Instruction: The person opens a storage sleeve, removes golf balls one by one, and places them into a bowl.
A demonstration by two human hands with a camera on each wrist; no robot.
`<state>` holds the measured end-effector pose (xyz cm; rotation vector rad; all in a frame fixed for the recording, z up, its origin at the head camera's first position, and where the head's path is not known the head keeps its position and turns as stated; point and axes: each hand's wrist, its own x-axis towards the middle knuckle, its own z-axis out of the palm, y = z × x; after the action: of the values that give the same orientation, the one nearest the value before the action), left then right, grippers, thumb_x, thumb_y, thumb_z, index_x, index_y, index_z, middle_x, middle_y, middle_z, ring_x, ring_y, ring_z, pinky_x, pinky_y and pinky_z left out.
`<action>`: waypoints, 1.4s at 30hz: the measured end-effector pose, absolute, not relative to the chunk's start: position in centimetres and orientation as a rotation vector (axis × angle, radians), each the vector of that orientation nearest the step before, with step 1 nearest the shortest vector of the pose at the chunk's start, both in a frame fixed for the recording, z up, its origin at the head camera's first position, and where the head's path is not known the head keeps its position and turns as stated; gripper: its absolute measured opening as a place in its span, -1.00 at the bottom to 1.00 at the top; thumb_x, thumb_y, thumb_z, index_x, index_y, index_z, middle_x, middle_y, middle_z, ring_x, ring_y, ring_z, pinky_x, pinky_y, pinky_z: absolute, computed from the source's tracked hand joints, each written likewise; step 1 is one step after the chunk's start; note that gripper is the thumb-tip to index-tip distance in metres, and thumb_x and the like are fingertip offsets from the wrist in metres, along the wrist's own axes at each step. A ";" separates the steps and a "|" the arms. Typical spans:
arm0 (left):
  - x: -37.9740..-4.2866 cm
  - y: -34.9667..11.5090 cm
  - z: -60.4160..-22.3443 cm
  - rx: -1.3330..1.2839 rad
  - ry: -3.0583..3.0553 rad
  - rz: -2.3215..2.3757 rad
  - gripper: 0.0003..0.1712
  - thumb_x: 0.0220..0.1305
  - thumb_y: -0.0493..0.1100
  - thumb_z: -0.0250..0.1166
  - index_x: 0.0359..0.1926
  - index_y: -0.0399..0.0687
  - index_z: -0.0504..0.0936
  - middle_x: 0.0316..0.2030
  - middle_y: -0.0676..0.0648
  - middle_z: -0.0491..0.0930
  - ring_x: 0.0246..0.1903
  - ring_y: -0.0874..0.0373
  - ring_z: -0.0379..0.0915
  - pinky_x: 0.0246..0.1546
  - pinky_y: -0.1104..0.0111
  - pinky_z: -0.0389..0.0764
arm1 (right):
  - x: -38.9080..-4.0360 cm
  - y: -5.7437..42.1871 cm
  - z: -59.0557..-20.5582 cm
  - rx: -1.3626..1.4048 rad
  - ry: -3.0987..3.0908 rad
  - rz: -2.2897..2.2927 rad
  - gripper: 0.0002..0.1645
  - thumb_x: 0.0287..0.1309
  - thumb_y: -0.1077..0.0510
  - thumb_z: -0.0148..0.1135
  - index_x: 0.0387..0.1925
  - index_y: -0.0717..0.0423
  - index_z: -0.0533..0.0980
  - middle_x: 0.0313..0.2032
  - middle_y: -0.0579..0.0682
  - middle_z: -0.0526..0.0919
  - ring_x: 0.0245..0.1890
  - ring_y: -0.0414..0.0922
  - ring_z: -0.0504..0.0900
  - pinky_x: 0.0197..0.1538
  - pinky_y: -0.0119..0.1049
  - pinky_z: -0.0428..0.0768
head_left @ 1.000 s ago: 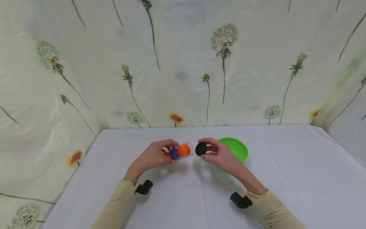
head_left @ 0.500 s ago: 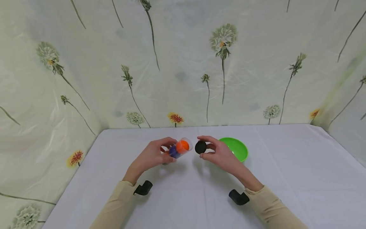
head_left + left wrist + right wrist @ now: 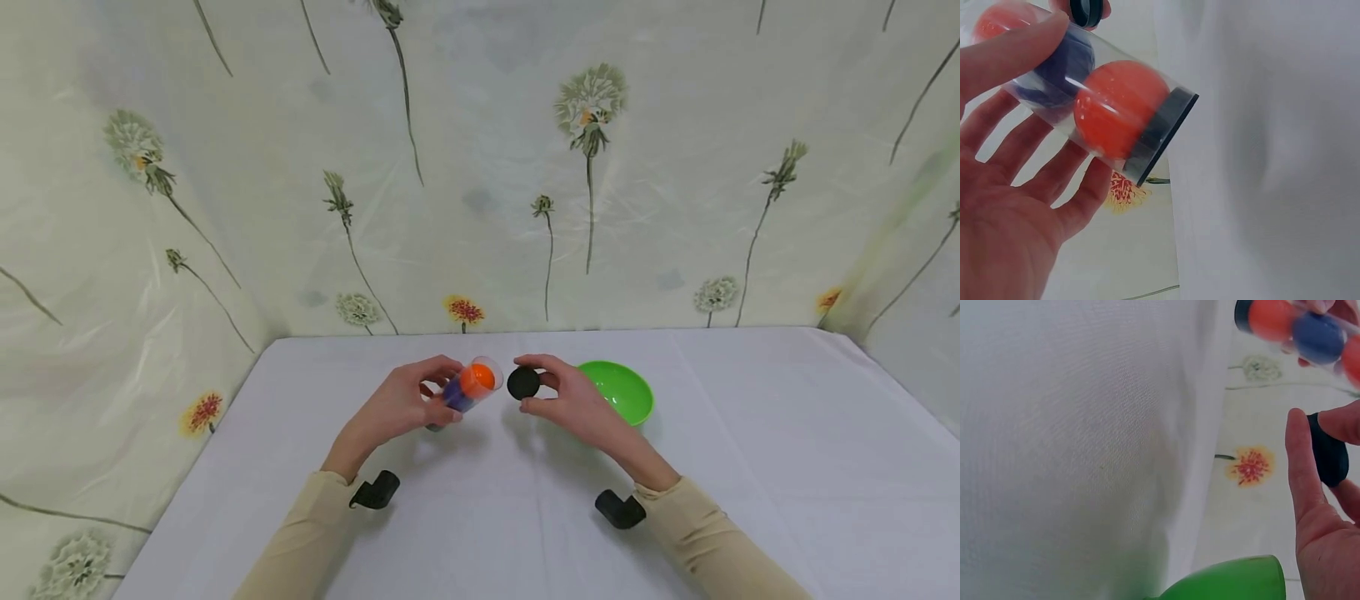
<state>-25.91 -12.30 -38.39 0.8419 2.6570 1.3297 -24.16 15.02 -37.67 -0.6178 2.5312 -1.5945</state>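
Observation:
My left hand [image 3: 397, 404] grips a clear plastic tube [image 3: 495, 371], tilted with its uncovered mouth up toward the right. Inside, an orange ball [image 3: 477, 380] lies nearest the mouth, then a blue ball [image 3: 1063, 65], then a second orange ball [image 3: 1119, 106]. A black end cap [image 3: 1163, 134] closes the tube's low end, as the left wrist view shows. Between thumb and fingers of my right hand [image 3: 585, 408] is a round black cap [image 3: 523, 382], held just right of the mouth and apart from it.
A green bowl [image 3: 630, 396] stands on the white-covered table [image 3: 750, 458], behind and right of my right hand. Beyond the table's far edge hangs a flower-printed sheet [image 3: 480, 167]. Black mounts [image 3: 377, 490] sit at both wrists.
The tube has tipped more upright, its mouth rising. My right hand has shifted slightly left and up with the black cap. Both holds stay the same.

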 end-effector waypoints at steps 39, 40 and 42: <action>-26.1 -13.9 -39.2 0.723 2.376 1.569 -0.43 0.05 -0.15 0.54 0.09 0.21 0.54 0.04 0.08 0.57 0.05 0.09 0.52 0.11 0.09 0.48 | -29.2 12.0 -41.1 -0.558 2.759 -1.352 -0.46 -0.04 0.18 0.50 0.05 0.06 0.59 -0.09 -0.02 0.65 -0.07 -0.03 0.60 -0.14 -0.21 0.53; -26.1 -13.9 -39.2 0.726 2.371 1.568 -0.43 0.05 -0.16 0.54 0.09 0.21 0.55 0.04 0.08 0.57 0.05 0.09 0.52 0.11 0.09 0.48 | -29.4 11.9 -41.2 -0.546 2.760 -1.351 -0.46 -0.05 0.18 0.51 0.05 0.06 0.60 -0.08 -0.01 0.64 -0.08 -0.03 0.60 -0.15 -0.22 0.54; -26.2 -14.0 -39.3 0.734 2.363 1.564 -0.43 0.06 -0.16 0.53 0.10 0.20 0.54 0.04 0.08 0.57 0.05 0.09 0.52 0.11 0.09 0.48 | -29.5 11.7 -41.3 -0.539 2.769 -1.339 -0.45 -0.06 0.19 0.51 0.05 0.09 0.60 -0.05 0.02 0.62 -0.08 0.00 0.59 -0.16 -0.22 0.54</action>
<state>-26.18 -14.02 -39.25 0.7336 2.3633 1.5638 -29.50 11.75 -41.31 -0.5388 2.7691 -1.3387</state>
